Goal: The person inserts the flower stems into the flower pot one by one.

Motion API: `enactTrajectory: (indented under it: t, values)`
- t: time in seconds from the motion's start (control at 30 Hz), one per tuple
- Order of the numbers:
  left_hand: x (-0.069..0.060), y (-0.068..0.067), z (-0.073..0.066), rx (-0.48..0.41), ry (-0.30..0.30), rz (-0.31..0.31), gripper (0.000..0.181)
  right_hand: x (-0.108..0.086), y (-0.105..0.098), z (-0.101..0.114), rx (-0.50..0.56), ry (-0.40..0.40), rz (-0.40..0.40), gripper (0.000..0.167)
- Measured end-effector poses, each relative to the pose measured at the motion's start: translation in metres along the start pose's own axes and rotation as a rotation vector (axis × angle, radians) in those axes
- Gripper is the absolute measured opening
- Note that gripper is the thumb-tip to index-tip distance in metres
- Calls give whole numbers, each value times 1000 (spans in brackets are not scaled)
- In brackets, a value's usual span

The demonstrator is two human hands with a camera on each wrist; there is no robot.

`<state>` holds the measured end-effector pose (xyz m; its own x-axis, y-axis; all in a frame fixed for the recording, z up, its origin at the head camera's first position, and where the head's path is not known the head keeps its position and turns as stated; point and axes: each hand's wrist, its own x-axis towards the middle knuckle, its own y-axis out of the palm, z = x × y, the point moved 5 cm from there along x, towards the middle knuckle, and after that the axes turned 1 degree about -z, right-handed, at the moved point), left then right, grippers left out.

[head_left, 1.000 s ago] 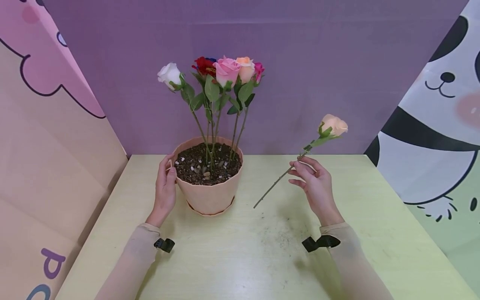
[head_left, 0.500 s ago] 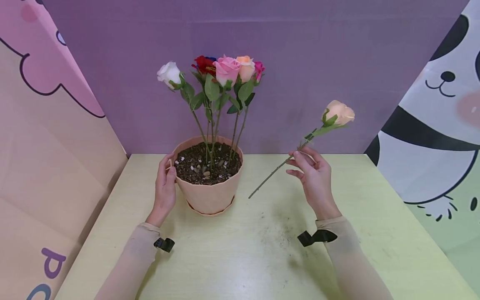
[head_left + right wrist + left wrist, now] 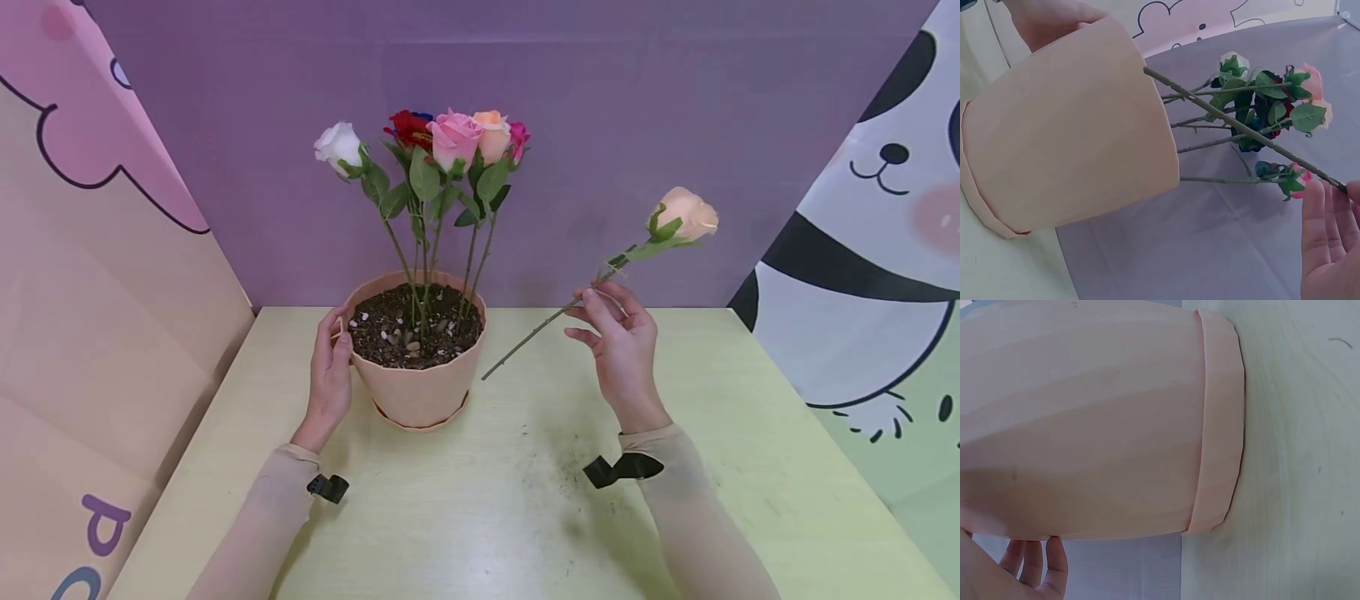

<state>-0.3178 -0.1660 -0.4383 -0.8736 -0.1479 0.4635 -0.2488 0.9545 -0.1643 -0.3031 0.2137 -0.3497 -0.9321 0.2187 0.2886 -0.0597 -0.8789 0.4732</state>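
Observation:
A pale peach flowerpot (image 3: 416,396) full of dark soil (image 3: 390,333) stands on its saucer, left of the middle. At its left side my left hand (image 3: 328,379) holds the wall just by the rim, fingers on the far side. My right hand (image 3: 627,354) pinches the stem of a peach rose (image 3: 686,215) between thumb and fingers. The rose slants, its bloom up to the right. The bare stem end (image 3: 491,373) points down-left, beside the pot's right wall in the head view. In the right wrist view the stem (image 3: 1241,128) crosses in front of the planted stems.
Several planted flowers rise from the soil, among them a white rose (image 3: 339,148), a pink rose (image 3: 454,140) and a red flower (image 3: 410,131). Dark crumbs lie on the pale table (image 3: 465,525). A purple backdrop (image 3: 600,108) stands behind.
My right hand has moved up and to the left with the peach rose, bringing its stem end closer to the flowerpot. My left hand and the pot have stayed put.

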Motion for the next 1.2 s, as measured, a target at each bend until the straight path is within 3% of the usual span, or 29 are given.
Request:
enactTrajectory:
  t: [0.5,0.87,1.07,1.2]
  values:
    - [-2,-1,2,2,-6,1,48,-3,18,-1,0,-65,-11,14]
    - [1,-2,1,-7,-13,-5,49,2,41,1,-100,-287,40,17]
    - [2,-1,1,-8,-4,3,49,0,57,-1,-267,-435,119,11]
    - [1,0,2,-2,-12,8,49,-1,67,-4,-351,-462,138,18]
